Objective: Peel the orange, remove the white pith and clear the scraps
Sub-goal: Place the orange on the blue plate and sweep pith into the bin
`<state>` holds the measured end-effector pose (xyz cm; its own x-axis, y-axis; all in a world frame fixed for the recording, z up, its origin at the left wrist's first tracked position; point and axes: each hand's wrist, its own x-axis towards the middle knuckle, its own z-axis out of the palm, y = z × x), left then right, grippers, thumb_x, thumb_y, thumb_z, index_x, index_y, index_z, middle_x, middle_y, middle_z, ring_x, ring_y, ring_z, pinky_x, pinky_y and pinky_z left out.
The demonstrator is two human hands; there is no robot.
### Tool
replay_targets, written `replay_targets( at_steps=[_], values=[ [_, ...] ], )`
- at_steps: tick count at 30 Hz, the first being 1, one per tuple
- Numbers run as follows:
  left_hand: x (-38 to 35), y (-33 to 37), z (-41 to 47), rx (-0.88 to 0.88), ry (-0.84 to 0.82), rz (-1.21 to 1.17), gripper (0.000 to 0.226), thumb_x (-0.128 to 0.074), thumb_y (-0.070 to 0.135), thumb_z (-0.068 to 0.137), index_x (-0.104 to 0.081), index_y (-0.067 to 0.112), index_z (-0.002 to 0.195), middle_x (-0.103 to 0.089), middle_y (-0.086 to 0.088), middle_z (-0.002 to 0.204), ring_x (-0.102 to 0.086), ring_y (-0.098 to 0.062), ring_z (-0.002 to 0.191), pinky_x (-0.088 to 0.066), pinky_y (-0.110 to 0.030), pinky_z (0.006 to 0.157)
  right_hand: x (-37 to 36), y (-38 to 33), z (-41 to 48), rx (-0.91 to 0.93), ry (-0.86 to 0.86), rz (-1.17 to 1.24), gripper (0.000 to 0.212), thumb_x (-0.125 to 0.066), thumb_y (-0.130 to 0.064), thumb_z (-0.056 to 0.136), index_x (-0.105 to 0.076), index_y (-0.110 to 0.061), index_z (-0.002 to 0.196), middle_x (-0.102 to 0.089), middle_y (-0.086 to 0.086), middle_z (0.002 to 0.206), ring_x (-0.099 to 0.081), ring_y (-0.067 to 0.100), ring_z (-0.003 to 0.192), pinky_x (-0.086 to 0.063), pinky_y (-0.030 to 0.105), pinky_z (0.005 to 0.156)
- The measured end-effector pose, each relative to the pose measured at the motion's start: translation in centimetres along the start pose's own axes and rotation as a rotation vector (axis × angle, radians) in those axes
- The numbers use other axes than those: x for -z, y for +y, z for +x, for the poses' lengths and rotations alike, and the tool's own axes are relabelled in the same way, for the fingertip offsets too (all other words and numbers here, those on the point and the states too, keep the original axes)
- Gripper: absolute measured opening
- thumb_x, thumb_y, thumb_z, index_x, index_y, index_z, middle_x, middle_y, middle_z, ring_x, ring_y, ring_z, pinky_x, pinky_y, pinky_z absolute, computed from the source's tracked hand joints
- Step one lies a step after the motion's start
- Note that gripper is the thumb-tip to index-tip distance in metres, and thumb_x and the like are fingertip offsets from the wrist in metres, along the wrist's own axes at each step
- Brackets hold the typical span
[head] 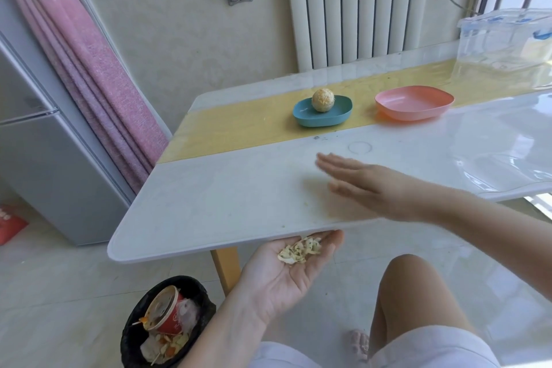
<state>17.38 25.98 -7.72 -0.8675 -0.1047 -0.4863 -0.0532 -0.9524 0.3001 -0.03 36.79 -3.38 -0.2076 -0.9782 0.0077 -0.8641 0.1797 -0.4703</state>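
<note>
The peeled orange (323, 100) sits in a blue dish (343, 113) on the table's yellow strip. My left hand (286, 275) lies palm up just under the table's front edge, fingers straight, carrying a small heap of white pith scraps (300, 250). My right hand (364, 185) hovers flat over the white tabletop (215, 203) near the front edge, fingers straight and blurred. A few tiny pith crumbs (306, 204) lie on the table to the left of my right hand.
An empty pink dish (415, 103) stands right of the blue one. A clear plastic box (504, 39) is at the far right. On the floor at lower left, a black-lined bin (167, 326) holds peel and a paper cup. My knee (412, 287) is right of the table leg.
</note>
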Motion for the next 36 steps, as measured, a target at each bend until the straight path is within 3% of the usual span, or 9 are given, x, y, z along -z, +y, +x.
replay_targets(
  at_steps=[3, 8, 12, 16, 20, 24, 29, 32, 36],
  values=[
    [0.1, 0.0, 0.0, 0.004, -0.013, -0.013, 0.039, -0.041, 0.003, 0.086, -0.059, -0.026, 0.105, -0.061, -0.038, 0.115, -0.068, -0.051, 0.086, -0.053, -0.049, 0.075, -0.5, 1.8, -0.2, -0.125, -0.057, -0.283, 0.074, -0.011, -0.06, 0.089, 0.002, -0.022, 0.152, 0.008, -0.007, 0.159, 0.01, -0.001, 0.141, 0.012, 0.012, 0.109],
    [0.2, 0.0, 0.4, -0.065, 0.026, 0.02, 0.032, -0.045, 0.001, 0.083, -0.06, -0.017, 0.104, -0.064, -0.03, 0.098, -0.07, -0.039, 0.074, -0.056, -0.047, 0.072, -3.2, -1.6, -0.8, 0.212, -0.146, -0.237, 0.068, -0.011, -0.059, 0.091, -0.002, -0.028, 0.152, 0.006, -0.017, 0.157, 0.01, -0.004, 0.142, 0.005, 0.02, 0.117],
    [0.2, 0.1, 0.1, -0.07, 0.018, 0.036, 0.03, -0.049, 0.001, 0.081, -0.063, -0.015, 0.101, -0.065, -0.028, 0.098, -0.071, -0.037, 0.074, -0.056, -0.045, 0.072, -2.8, -3.0, -1.0, 0.191, -0.222, 0.182, 0.055, -0.029, -0.05, 0.095, -0.034, -0.029, 0.146, -0.028, -0.021, 0.151, -0.015, -0.015, 0.137, -0.012, 0.015, 0.115],
    [0.3, 0.4, -0.5, -0.018, -0.021, 0.005, 0.037, -0.047, 0.002, 0.083, -0.061, -0.02, 0.109, -0.062, -0.035, 0.113, -0.067, -0.05, 0.089, -0.053, -0.044, 0.077, -1.7, -3.2, -0.8, 0.058, -0.128, 0.555, 0.033, -0.047, -0.036, 0.095, -0.063, -0.028, 0.123, -0.062, -0.021, 0.123, -0.053, -0.009, 0.115, -0.039, 0.013, 0.1],
    [0.3, 0.4, -0.5, -0.011, -0.017, -0.026, 0.037, -0.044, 0.003, 0.085, -0.062, -0.023, 0.104, -0.062, -0.036, 0.114, -0.065, -0.05, 0.096, -0.054, -0.044, 0.076, -1.6, -2.0, 1.1, 0.063, 0.027, 0.286, 0.037, -0.043, -0.035, 0.098, -0.054, -0.027, 0.133, -0.047, -0.019, 0.141, -0.038, -0.011, 0.128, -0.026, 0.012, 0.109],
    [0.3, 0.6, -0.4, -0.016, -0.01, -0.033, 0.034, -0.047, 0.002, 0.084, -0.062, -0.021, 0.103, -0.063, -0.036, 0.107, -0.068, -0.051, 0.084, -0.056, -0.046, 0.071, -3.1, -1.9, 1.6, 0.235, -0.151, -0.021, 0.053, -0.03, -0.043, 0.099, -0.03, -0.024, 0.148, -0.021, -0.016, 0.155, -0.009, -0.008, 0.141, -0.004, 0.011, 0.114],
    [0.3, 0.5, -0.4, -0.03, -0.029, -0.038, 0.033, -0.047, 0.002, 0.081, -0.063, -0.019, 0.101, -0.064, -0.033, 0.103, -0.07, -0.046, 0.078, -0.056, -0.046, 0.07, -2.6, -2.7, 0.0, 0.25, -0.296, 0.296, 0.04, -0.039, -0.037, 0.099, -0.051, -0.026, 0.136, -0.044, -0.016, 0.144, -0.03, -0.006, 0.136, -0.022, 0.022, 0.115],
    [0.3, 0.5, -0.6, -0.009, -0.038, -0.019, 0.036, -0.047, 0.004, 0.084, -0.062, -0.022, 0.106, -0.062, -0.036, 0.11, -0.068, -0.051, 0.085, -0.054, -0.044, 0.076, -1.7, -2.6, -0.2, 0.136, -0.19, 0.522, 0.039, -0.047, -0.039, 0.092, -0.064, -0.024, 0.123, -0.06, -0.014, 0.128, -0.051, 0.0, 0.123, -0.038, 0.021, 0.106],
    [0.5, 0.5, -0.5, -0.004, -0.008, -0.016, 0.038, -0.041, 0.005, 0.09, -0.06, -0.024, 0.108, -0.06, -0.035, 0.118, -0.067, -0.051, 0.092, -0.053, -0.046, 0.076, -1.4, -0.9, 1.7, 0.059, 0.004, 0.095, 0.059, -0.035, -0.052, 0.091, -0.04, -0.026, 0.144, -0.028, -0.016, 0.152, -0.019, -0.01, 0.137, -0.011, 0.007, 0.11]
  ],
)
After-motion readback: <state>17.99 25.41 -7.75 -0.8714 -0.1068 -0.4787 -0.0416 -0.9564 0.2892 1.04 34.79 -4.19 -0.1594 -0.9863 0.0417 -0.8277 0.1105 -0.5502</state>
